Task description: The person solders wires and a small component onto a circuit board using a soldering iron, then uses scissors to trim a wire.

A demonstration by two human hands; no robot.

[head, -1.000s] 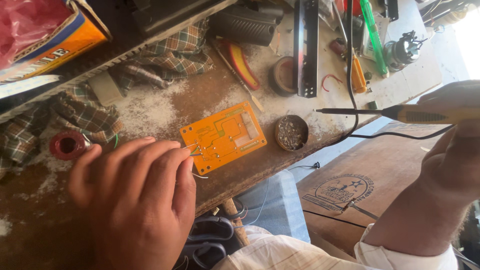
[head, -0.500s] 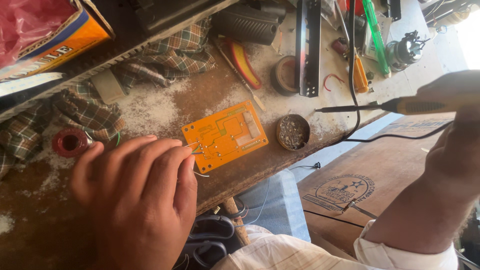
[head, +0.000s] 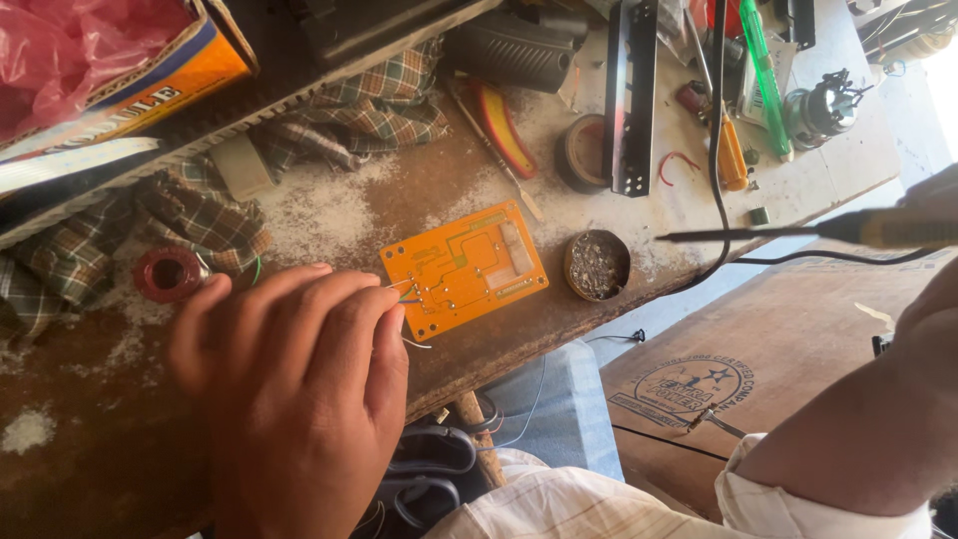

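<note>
Head view: left hand (head: 294, 399) pinches thin wires (head: 407, 291) at left edge of orange circuit board (head: 464, 268), flat on dusty workbench (head: 329, 215). Right hand (head: 933, 200) grips soldering iron (head: 798, 233), tip above round tin (head: 597, 266), beside board.

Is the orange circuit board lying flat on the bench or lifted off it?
Flat: the orange circuit board rests copper side up on the bench, the left hand at its edge.
</note>
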